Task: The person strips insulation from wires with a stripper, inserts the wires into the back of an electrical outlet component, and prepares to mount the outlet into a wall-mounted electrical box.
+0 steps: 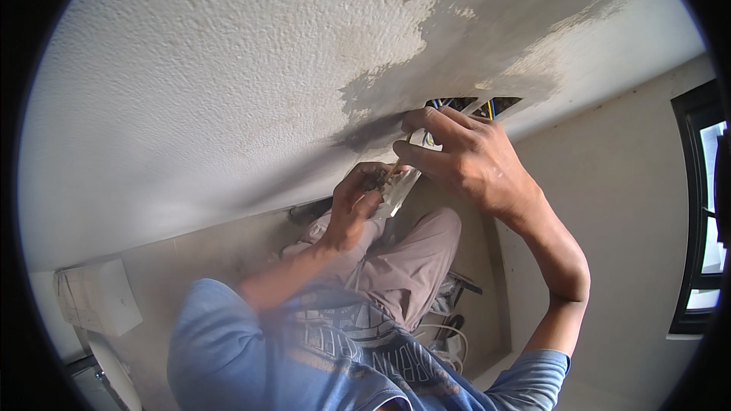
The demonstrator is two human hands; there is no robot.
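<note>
A white switch or socket plate [397, 195] hangs tilted just below two wiring openings in the wall. The fingers of my left hand [352, 204] are closed round its back, where a dark part shows among them. My right hand [476, 164] reaches in from the right, its thumb and index finger bent together at a thin yellowish wire [399, 160] that runs down toward the left fingers. Blue and yellow wires [491, 109] show in the right wall opening [507, 106]; my right hand partly covers the left one. The exact contact at the fingertips is hard to make out.
The textured white wall [228, 84] has a smooth grey patch [502, 27] around the openings. A dark-framed window [697, 281] stands at the right, and a white cistern-like box [103, 297] at the left. White cable [454, 335] lies on the floor beside my legs.
</note>
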